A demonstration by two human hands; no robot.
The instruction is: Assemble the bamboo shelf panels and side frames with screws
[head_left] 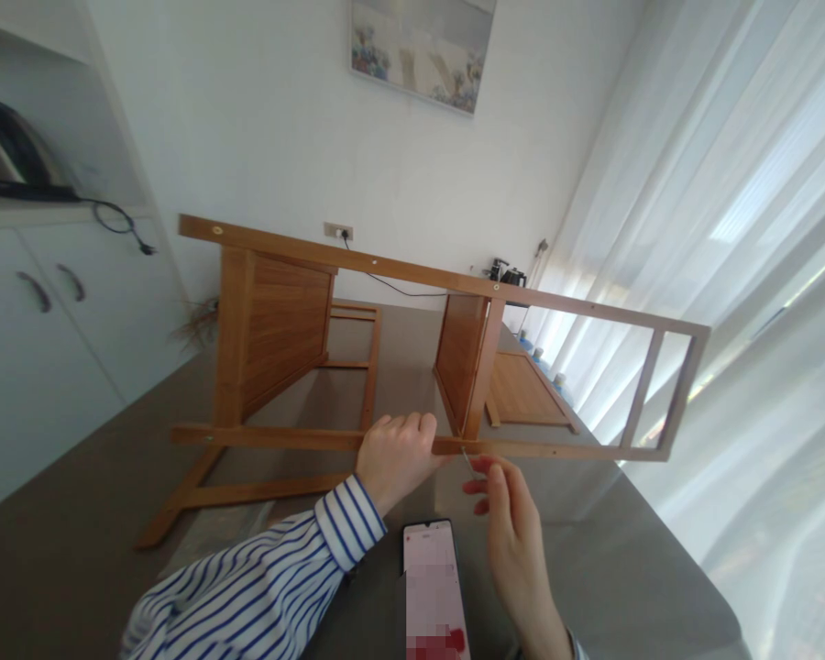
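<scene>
A wooden furniture frame (419,271) stands on its side on the table, with slatted wooden panels (289,321) between its two long rails. My left hand (397,458) is closed around the near lower rail (281,439), close to the joint with a crosspiece (485,367). My right hand (512,513) pinches a thin metal hex key (468,460), its tip at the rail where the crosspiece meets it. The fit of that tip in the fastener is too small to make out.
A phone (432,577) lies on the grey table (591,532) in front of me. Another wooden panel (526,390) rests behind the frame at right, and a second wooden frame piece (371,367) lies behind. Sheer curtains (742,229) hang at right; a kettle (14,151) stands at left.
</scene>
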